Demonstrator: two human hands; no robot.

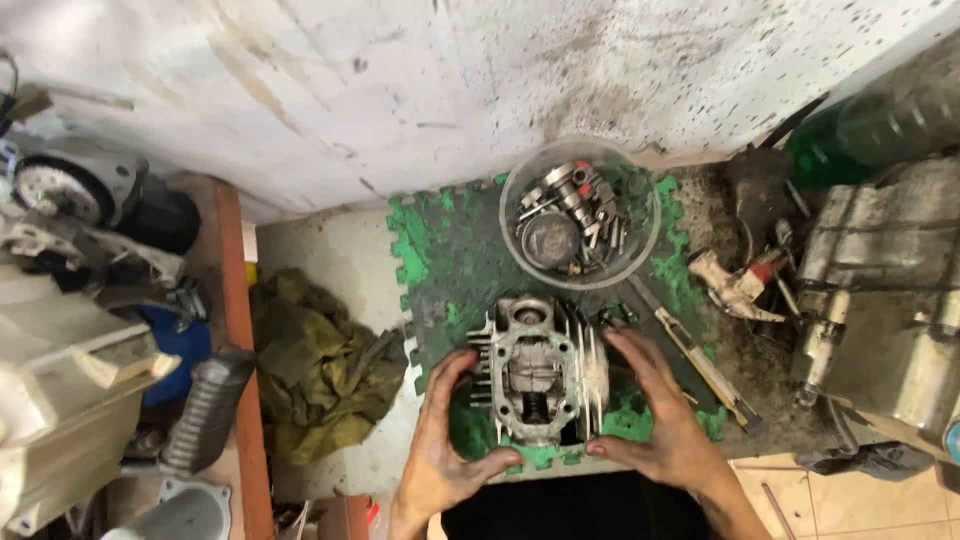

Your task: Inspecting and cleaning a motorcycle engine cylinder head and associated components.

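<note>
— What has the person got there on the green foam mat (440,250)?

— A finned metal engine cylinder head (540,370), sitting near the front edge of the mat, open face up. Both hands are on it. The left hand (447,440) cups its left side, fingers spread wide along the fins, thumb curled under the near edge. The right hand (655,415) presses flat against the right side, fingers fairly close together.

— Lifted?

— Can't tell; it looks to rest on the mat.

— And beyond it?

— A clear round bowl (635,250) of small metal parts, just behind the head. A long flat tool (690,350) lies to the right of the right hand. An olive rag (310,365) is crumpled on the left, off the mat.
</note>
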